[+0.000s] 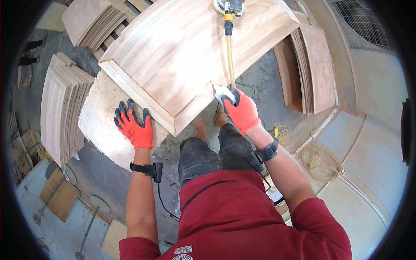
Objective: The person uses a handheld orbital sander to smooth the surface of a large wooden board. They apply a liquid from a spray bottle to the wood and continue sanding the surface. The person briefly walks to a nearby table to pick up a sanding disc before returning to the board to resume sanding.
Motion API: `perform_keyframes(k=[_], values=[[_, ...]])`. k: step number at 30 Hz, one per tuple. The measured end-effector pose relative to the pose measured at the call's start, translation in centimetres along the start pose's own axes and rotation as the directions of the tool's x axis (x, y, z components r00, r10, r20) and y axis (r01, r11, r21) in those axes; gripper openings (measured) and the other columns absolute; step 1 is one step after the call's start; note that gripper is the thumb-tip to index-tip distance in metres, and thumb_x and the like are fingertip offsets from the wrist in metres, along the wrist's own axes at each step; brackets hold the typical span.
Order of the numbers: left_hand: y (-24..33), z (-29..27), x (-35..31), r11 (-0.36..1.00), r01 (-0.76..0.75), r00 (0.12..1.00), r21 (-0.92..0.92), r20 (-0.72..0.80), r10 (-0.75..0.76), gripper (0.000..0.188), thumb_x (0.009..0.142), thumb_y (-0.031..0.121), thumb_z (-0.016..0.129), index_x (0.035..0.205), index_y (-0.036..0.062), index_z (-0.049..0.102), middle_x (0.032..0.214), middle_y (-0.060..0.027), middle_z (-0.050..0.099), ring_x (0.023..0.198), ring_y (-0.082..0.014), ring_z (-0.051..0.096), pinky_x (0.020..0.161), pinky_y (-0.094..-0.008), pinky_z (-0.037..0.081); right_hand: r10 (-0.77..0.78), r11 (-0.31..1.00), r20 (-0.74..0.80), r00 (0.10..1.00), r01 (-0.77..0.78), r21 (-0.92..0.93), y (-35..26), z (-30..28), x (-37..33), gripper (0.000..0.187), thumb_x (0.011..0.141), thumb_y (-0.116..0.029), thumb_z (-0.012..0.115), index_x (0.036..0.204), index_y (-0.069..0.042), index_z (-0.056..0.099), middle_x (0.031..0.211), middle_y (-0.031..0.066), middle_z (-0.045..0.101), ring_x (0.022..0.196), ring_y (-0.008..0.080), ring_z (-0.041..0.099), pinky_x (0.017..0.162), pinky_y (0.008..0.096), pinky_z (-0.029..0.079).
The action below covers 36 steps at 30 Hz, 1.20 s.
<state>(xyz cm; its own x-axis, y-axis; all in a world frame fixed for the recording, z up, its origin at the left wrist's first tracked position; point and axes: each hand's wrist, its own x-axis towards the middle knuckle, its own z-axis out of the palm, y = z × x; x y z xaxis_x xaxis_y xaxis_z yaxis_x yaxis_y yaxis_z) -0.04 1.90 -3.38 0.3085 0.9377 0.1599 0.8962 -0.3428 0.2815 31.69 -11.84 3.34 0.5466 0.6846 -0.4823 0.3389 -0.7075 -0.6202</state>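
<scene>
"Right hand (242, 110) first: what's it doing?"

"Grasping a white squeeze bottle (224, 92), gloved fingers wrapped round it. Its thin nozzle (212, 85) points away from the hand, toward the wooden panel (173, 56) ahead. I can't tell whether the tip touches the wood or sits just above it."

"And how far along is the work?"

"Partway, I'd judge. Small irregular marks (193, 100) lie left of that hand, near the panel's closest edge, so some spots may be treated. Whether those marks are filler or bare flaws is too fine to tell. The face beyond both hands looks pale and mostly even. How many spots are left, I can't say."

"Any powered tool running there?"

"A round sander (229, 8) rests on the panel, far ahead of the right hand, its yellowish hose (230, 60) trailing back right beside that hand. Whether it's running doesn't show."

"How are the arms posed?"

"Both reach forward from the body. The right forearm angles inward, wrist above the panel's near edge. The left hand (135, 126) is released, palm down, fingers spread over the dusty counter (99, 115), just beside the panel's raised border (136, 89); it grips nothing."
</scene>
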Motion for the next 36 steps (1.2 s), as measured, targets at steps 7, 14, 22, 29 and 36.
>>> perform_keyframes(k=[7,14,22,29,36], values=[[0.2,0.0,0.0,1.000,0.023,1.000,0.021,-0.009,-0.023,0.065,0.082,0.029,0.075,0.140,0.0096,0.052,0.159,-0.0162,0.037,0.148,-0.0420,0.028,0.121,-0.0552,0.018,-0.002,1.000,-0.030,1.000,0.003,0.014,1.3,-1.9,2.0,0.038,0.089,-0.032,0.068,0.111,-0.002,0.063,0.091,0.0221,0.070,0.092,0.0420,0.066,0.081,0.0477,0.052],[-0.7,0.8,-0.3,0.995,0.072,0.997,0.071,0.031,-0.074,0.060,0.086,0.017,0.070,0.142,0.0072,0.050,0.156,-0.0223,0.037,0.146,-0.0438,0.027,0.120,-0.0557,0.019,-0.021,1.000,-0.008,1.000,0.021,-0.018,2.2,-5.0,4.7,0.034,0.089,-0.033,0.067,0.104,-0.003,0.061,0.091,0.0218,0.070,0.092,0.0419,0.066,0.081,0.0484,0.051],[-1.2,1.4,-0.5,0.986,0.142,0.988,0.090,0.049,-0.147,0.057,0.085,0.013,0.067,0.140,0.0052,0.051,0.155,-0.0223,0.038,0.146,-0.0451,0.026,0.121,-0.0570,0.017,-0.019,0.998,-0.024,1.000,0.018,-0.052,2.5,-8.9,7.7,0.033,0.089,-0.034,0.067,0.099,-0.004,0.061,0.093,0.0209,0.069,0.094,0.0409,0.065,0.082,0.0481,0.050],[-1.2,2.1,-0.8,0.972,0.210,0.976,0.106,0.041,-0.215,0.061,0.087,0.011,0.068,0.143,0.0011,0.046,0.155,-0.0243,0.037,0.146,-0.0474,0.025,0.121,-0.0572,0.019,-0.042,0.993,-0.017,0.999,0.040,-0.114,3.6,-11.5,10.3,0.034,0.089,-0.036,0.067,0.099,-0.003,0.062,0.096,0.0211,0.070,0.096,0.0410,0.065,0.083,0.0484,0.050],[-0.7,2.1,-0.3,0.960,0.261,0.963,0.101,0.035,-0.266,0.061,0.089,0.014,0.066,0.145,0.0017,0.044,0.156,-0.0242,0.037,0.146,-0.0459,0.028,0.123,-0.0546,0.019,0.028,0.994,0.012,1.000,-0.027,-0.110,4.0,-14.0,12.0,0.038,0.090,-0.037,0.066,0.105,-0.003,0.062,0.100,0.0215,0.071,0.099,0.0399,0.066,0.086,0.0474,0.051]])
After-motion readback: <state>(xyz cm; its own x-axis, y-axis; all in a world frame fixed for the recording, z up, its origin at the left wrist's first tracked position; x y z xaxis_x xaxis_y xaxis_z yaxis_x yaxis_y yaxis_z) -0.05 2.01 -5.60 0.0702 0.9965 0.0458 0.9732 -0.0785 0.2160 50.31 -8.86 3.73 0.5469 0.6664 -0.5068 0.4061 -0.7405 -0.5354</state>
